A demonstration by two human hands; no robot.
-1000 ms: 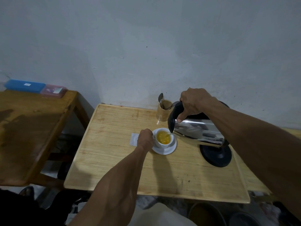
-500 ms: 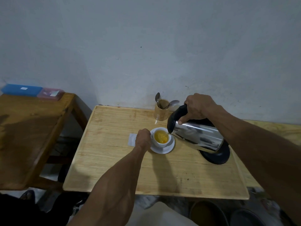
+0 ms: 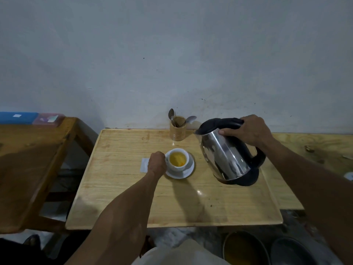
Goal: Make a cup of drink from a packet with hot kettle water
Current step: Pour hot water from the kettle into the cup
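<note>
Head view: spoon holder (image 3: 178, 132) behind cup (image 3: 178, 160) gripped by left hand (image 3: 157, 165); right hand (image 3: 250, 129) grasps kettle (image 3: 225, 152), tilted, spout pointing left.

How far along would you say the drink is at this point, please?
Done: the white cup on its saucer holds yellow liquid. In hand: the right hand tilts the steel kettle above its black base; the left hand steadies the cup. Left: seat the kettle, probably stir with a spoon.
</note>
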